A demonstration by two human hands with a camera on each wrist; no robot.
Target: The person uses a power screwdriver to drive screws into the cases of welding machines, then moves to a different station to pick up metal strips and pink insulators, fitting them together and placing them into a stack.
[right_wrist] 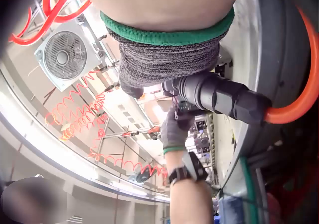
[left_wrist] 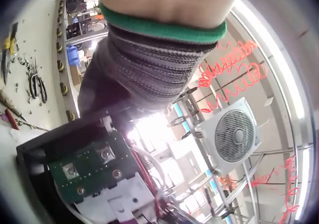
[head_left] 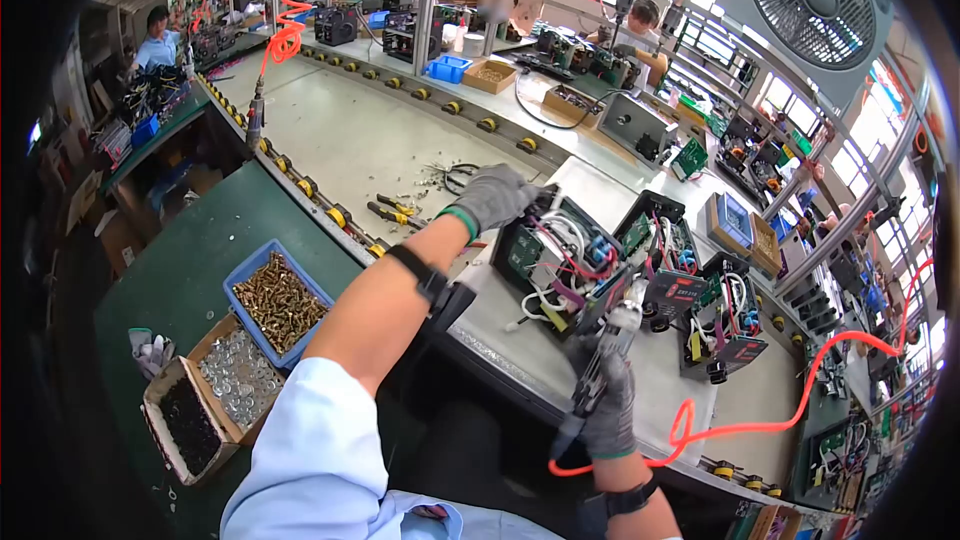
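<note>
Head view: the left hand (head_left: pixel 492 200) grips the far-left corner of the case (head_left: pixel 520 256), which stands with its wired inside bared. The right hand (head_left: pixel 612 408) is wrapped round the tool (head_left: pixel 627 312), apart from the left, at the case's near right. The tool's long axis slants, nose away from the person, tail back toward them with the hose (head_left: pixel 745 430); whether the nose touches anything, I cannot tell. More units (head_left: pixel 724 325) stand right of the case, pliers (head_left: pixel 397 212) left.

Left wrist view: the glove sits over the case's edge, fingertips hidden.

Right wrist view: the tool's tail points away from the case, into the hose.
</note>
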